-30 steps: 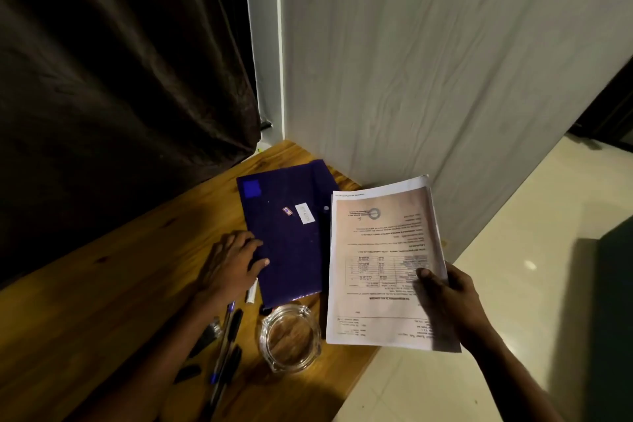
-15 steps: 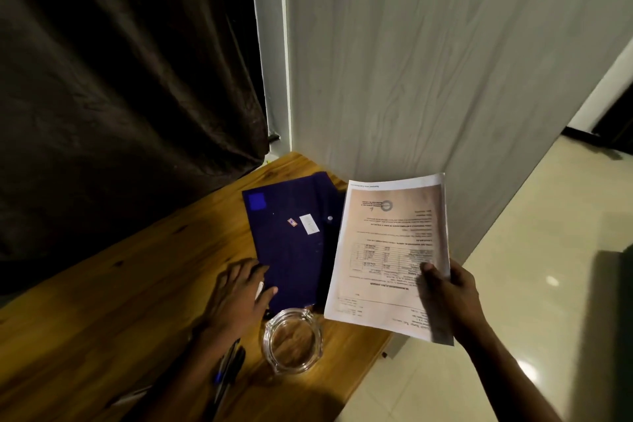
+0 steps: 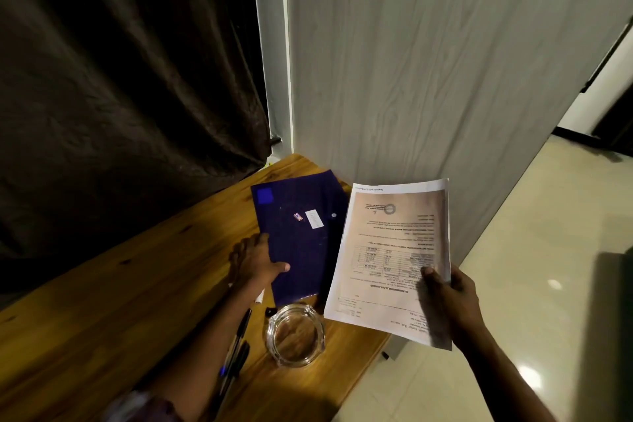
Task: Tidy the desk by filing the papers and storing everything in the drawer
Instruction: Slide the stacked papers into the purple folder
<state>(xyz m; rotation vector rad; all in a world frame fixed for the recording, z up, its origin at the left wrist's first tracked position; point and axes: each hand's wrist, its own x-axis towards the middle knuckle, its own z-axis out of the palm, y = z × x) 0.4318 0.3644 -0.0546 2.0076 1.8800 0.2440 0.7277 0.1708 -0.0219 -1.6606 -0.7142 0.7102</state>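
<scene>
While the right grip (image 3: 448,298) pinches papers (image 3: 387,250) (thumb atop, near edge), the left grip (image 3: 257,262) clasps the folder (image 3: 301,233).

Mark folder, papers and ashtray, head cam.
folder (image 3: 305,243), head view, middle of cover.
papers (image 3: 390,250), head view, middle of top sheet.
ashtray (image 3: 274,336), head view, left rim.

Dim and warm overall. Brightest on the papers (image 3: 390,250) in the right hand (image 3: 452,298) and on the pale wall panel (image 3: 428,79) beyond it. Glints in small lamp spots on the glossy floor (image 3: 548,267) right of that hand, beside a broad dark shadow. Sinks to near black across the curtain (image 3: 120,96) beyond the left hand (image 3: 255,264), swallowing detail on the folder (image 3: 301,250) in its grip. Darkens the table (image 3: 102,319) nearer than both hands. Bends straight lines toward the edges. Soft and grainy throughout, print too blurred to read.
</scene>
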